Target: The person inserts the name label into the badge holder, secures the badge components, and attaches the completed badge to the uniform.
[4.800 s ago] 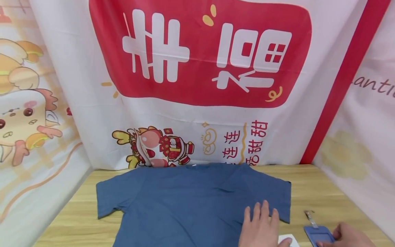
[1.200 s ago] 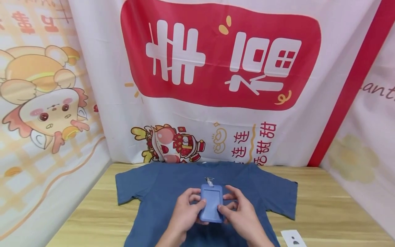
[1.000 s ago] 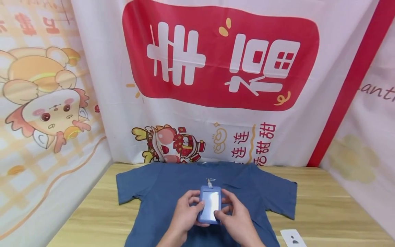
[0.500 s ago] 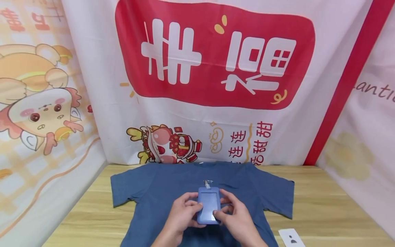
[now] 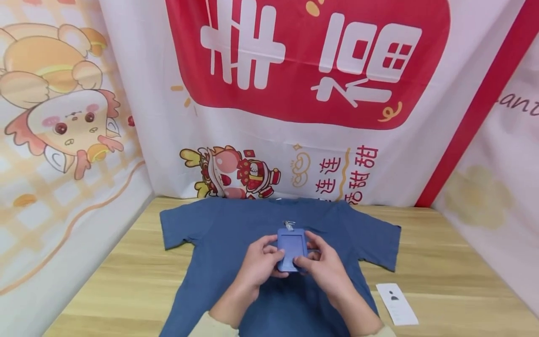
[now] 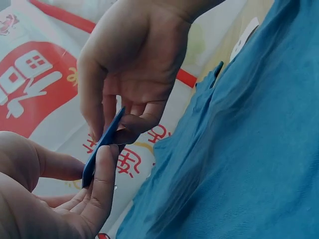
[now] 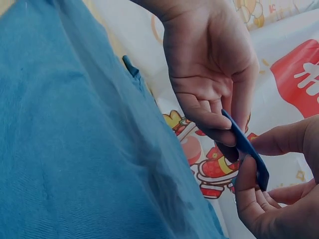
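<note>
Two-sided pinch: left hand and right hand grip blue badge holder by its side edges, thumbs on front face; holder sits between both sets of fingertips, raised above blue T-shirt; clip just past fingers at holder top; white card on wooden table, well right of right fingers

Smooth plastic badge holder above a matt cloth shirt.
The holder's blue plastic looks even, with a soft sheen on its front; the clip at its top has the shine of metal. The shirt's fabric is lightly creased, with a fine weave showing up close. The table has a smooth wood-grain surface, the card looks like matt paper, and the printed hanging is smooth, faintly wrinkled cloth.
</note>
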### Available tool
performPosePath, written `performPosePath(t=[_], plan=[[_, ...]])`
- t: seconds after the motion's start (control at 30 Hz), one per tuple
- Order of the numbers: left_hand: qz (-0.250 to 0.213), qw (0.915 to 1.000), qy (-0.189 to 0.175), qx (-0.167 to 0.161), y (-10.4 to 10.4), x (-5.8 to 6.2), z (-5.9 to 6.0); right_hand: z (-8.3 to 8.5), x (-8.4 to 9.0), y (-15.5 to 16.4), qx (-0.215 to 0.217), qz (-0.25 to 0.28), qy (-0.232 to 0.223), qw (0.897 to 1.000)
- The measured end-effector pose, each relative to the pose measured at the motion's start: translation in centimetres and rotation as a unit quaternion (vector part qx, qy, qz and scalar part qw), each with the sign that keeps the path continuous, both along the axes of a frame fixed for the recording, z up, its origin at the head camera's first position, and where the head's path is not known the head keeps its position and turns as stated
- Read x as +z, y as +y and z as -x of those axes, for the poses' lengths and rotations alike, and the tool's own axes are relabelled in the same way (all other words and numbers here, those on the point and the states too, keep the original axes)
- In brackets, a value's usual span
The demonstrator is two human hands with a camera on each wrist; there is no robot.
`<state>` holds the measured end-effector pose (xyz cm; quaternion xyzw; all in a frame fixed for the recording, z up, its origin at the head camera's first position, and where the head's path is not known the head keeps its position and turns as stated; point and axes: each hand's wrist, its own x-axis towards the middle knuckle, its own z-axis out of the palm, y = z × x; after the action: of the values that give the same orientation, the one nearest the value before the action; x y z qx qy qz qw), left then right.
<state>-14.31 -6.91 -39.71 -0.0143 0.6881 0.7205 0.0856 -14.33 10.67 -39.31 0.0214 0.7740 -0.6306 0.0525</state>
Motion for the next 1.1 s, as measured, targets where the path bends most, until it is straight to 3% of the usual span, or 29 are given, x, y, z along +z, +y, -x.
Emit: performPosePath(t=[0.47,0.73,1.1], plan=[[-0.009,0.9999,-0.005,-0.009,-1.8,0.6,0.0,-0.2,0.2,0.1,0.034,0.03,0.001,0.999],[-0.001,0.9998,-0.013,-0.011,-1.6,1.1,0.0,-0.5,1.3,0.3,0.029,0.037,0.008,0.999],[0.003,0.9998,-0.008,-0.018,-1.7,1.4,-0.1,-0.8,1.4,0.7,0.022,0.054,0.001,0.998]])
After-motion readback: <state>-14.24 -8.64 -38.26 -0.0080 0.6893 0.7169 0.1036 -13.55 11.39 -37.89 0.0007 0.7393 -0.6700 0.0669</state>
